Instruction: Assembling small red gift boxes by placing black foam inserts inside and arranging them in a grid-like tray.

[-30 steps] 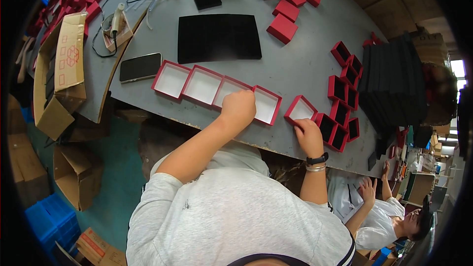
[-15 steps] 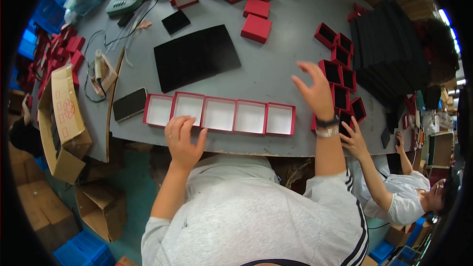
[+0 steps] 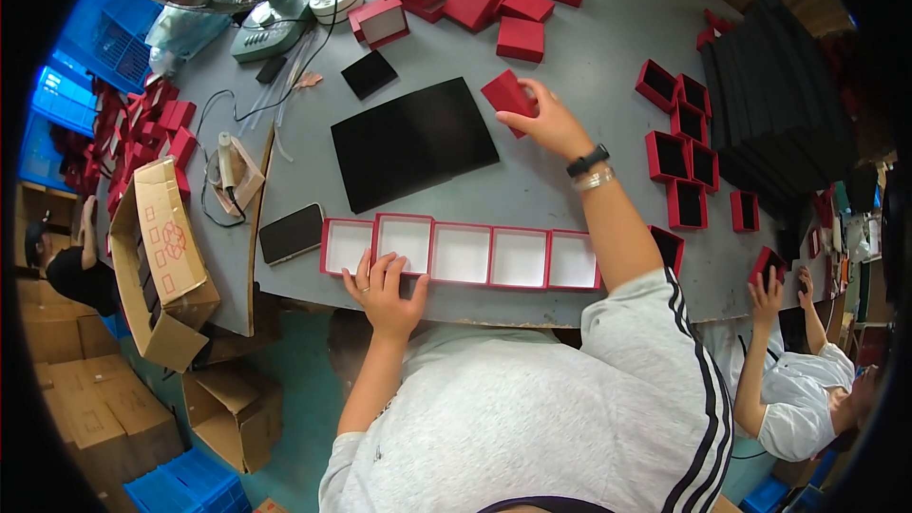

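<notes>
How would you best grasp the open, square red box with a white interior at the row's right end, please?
Probably grip the end box by its near and far walls, from above: it lies open side up and both look free, while its left wall stands against the neighbouring red box and the right forearm is close to its right side.

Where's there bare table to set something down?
Widest: between the right hand and the black-lined boxes. Narrower: the strip between the black sheet and the white-lined row. Crowded: the far red pile and left of the black stack.
</notes>
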The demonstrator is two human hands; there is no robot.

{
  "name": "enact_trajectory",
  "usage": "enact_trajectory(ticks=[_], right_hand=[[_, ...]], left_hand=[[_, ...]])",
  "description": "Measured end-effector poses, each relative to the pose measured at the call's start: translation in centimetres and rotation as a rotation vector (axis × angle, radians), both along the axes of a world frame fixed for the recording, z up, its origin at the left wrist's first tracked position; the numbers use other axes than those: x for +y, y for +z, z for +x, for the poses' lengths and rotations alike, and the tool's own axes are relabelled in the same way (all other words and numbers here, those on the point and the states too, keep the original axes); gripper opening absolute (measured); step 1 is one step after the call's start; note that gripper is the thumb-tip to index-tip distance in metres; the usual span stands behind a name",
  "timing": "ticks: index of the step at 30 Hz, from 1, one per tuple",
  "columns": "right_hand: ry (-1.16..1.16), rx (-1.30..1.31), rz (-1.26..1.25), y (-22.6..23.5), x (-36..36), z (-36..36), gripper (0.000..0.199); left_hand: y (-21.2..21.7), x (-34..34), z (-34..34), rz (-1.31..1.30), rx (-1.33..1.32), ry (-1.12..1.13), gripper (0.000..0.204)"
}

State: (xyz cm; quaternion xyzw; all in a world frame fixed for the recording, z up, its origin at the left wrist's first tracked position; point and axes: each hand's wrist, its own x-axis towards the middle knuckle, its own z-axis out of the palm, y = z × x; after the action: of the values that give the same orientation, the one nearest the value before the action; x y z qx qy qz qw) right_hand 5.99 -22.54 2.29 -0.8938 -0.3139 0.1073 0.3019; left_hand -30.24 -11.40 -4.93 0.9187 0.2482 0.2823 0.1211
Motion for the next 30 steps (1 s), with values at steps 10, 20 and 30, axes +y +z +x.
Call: enact_trajectory(ticks=[10, 20, 30], right_hand=[[-0.027, 1.539, 0.898, -1.4, -4.7, -8.7, 0.061], [0.006, 1.065, 0.180, 1.0, 2.9, -13.3, 0.036], [0.141, 0.893, 0.070, -1.6, 8.6, -15.4, 0.055]], left_hand=[[-0.5, 0.3, -0.4, 0.078, -0.133, -0.133, 0.018], [2.1, -3.7, -1.0, -0.027, -0.139, -0.126, 0.044], [6.5, 8.4, 4.7, -0.362, 0.044, -0.023, 0.069]])
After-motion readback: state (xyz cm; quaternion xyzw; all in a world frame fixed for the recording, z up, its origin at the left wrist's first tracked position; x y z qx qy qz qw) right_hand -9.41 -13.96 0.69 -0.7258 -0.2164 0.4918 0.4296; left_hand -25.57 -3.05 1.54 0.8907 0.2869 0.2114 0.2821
